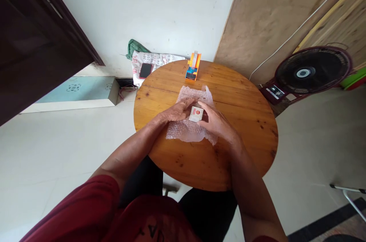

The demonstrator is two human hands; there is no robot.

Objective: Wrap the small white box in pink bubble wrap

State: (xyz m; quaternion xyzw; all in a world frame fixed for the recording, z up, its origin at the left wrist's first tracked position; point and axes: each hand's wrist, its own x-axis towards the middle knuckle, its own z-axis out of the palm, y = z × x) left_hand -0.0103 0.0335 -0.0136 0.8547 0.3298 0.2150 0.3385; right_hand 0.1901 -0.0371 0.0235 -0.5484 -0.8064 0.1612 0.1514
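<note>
A small white box with a red label (196, 113) lies on a sheet of clear bubble wrap (188, 129) in the middle of a round wooden table (246, 120). My left hand (178, 110) rests on the wrap with its fingers bent against the box's left side. My right hand (215, 121) closes round the box's right side, thumb along its near edge. Both hands grip the box between them.
An orange tape dispenser with a blue part (193, 67) stands at the table's far edge. Behind it a printed white bag (154, 60) with a dark phone (145, 70) lies on the floor by the wall. A floor fan (310, 71) stands at the right.
</note>
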